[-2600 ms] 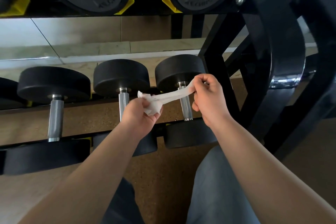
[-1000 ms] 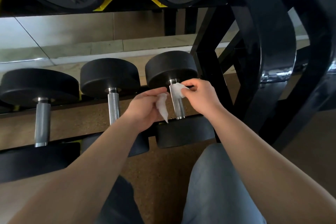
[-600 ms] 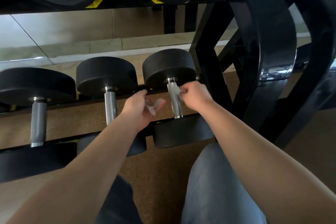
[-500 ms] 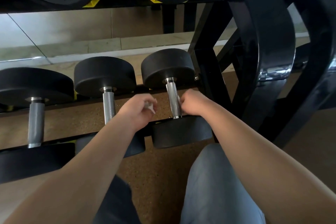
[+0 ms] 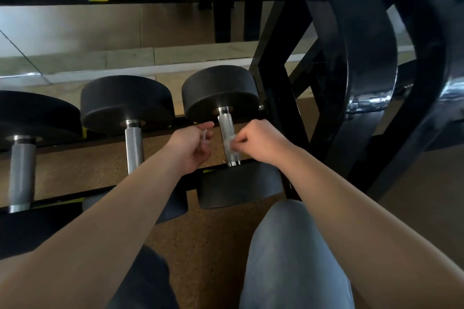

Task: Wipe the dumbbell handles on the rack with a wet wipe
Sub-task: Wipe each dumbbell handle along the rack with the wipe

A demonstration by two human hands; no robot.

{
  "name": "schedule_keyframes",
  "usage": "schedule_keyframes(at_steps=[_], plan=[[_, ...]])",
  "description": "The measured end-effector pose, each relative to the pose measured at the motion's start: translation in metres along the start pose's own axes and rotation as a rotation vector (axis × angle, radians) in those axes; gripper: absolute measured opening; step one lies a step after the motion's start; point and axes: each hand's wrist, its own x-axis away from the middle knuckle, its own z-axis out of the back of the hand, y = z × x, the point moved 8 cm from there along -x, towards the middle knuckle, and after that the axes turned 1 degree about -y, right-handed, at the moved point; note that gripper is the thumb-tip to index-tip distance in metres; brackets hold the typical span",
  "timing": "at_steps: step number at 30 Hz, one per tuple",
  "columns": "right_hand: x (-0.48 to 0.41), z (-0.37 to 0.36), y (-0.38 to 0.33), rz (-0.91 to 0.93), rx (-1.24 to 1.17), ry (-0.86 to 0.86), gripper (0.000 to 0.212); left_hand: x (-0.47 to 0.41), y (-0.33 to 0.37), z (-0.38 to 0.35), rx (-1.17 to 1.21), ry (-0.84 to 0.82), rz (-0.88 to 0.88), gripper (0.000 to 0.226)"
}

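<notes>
Wiping rightmost handle [image 5: 226,130] on lower tier of rack [image 5: 275,88]: wet wipe [image 5: 229,142], blurred, apparently slung round it. Left hand [image 5: 190,149] fingers pinching one wipe end just left of handle; right hand [image 5: 261,143] fingers curled, pinching other end at handle's right side. Judged early stage: only this handle in work. Middle handle [image 5: 134,150] and left handle [image 5: 21,173] bare, not yet done. Upper-tier handles hidden.

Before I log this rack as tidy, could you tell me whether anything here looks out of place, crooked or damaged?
Nothing stands out. The left dumbbell, middle dumbbell and right dumbbell lie parallel on the rack; the left hand and right hand each pinch the wet wipe at its handle.
</notes>
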Motion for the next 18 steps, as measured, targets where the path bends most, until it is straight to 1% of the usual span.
schedule_keyframes(at_steps=[2,3,5,8,9,10,11,12,15,16,17,18], plan=[[0.0,-0.004,0.003,-0.028,0.041,-0.098,0.013,-0.003,0.002,0.0,-0.058,-0.009,0.008,0.025],[-0.002,-0.004,0.003,-0.027,0.036,-0.09,0.012,-0.004,0.003,-0.001,-0.091,-0.021,0.006,0.022],[-0.011,-0.001,0.001,-0.018,-0.042,0.034,0.01,-0.004,0.002,0.0,-0.139,-0.041,0.008,0.013],[-0.024,0.011,0.009,-0.096,-0.236,0.312,0.014,-0.003,0.003,-0.001,-0.189,-0.045,-0.015,0.006],[-0.028,0.013,0.011,-0.127,-0.275,0.349,0.017,-0.003,0.004,-0.002,-0.204,-0.046,-0.026,0.007],[-0.031,0.012,0.013,-0.164,-0.275,0.337,0.017,-0.004,0.005,-0.003,-0.217,-0.044,-0.035,0.009],[-0.033,0.009,0.017,-0.203,-0.252,0.281,0.014,-0.005,0.006,-0.003,-0.23,-0.037,-0.041,0.013],[-0.032,0.003,0.021,-0.247,-0.214,0.184,0.011,-0.007,0.006,-0.003,-0.241,-0.024,-0.041,0.017],[-0.018,-0.022,0.028,-0.307,-0.037,-0.19,0.01,-0.011,0.01,-0.002,-0.252,0.034,-0.043,0.023],[-0.014,-0.027,0.029,-0.306,-0.009,-0.261,0.009,-0.013,0.011,-0.004,-0.258,0.041,-0.044,0.022],[-0.015,-0.029,0.03,-0.299,-0.009,-0.284,0.008,-0.014,0.012,-0.006,-0.269,0.042,-0.045,0.022],[-0.019,-0.028,0.031,-0.291,-0.025,-0.271,0.007,-0.015,0.012,-0.008,-0.284,0.042,-0.049,0.021]])
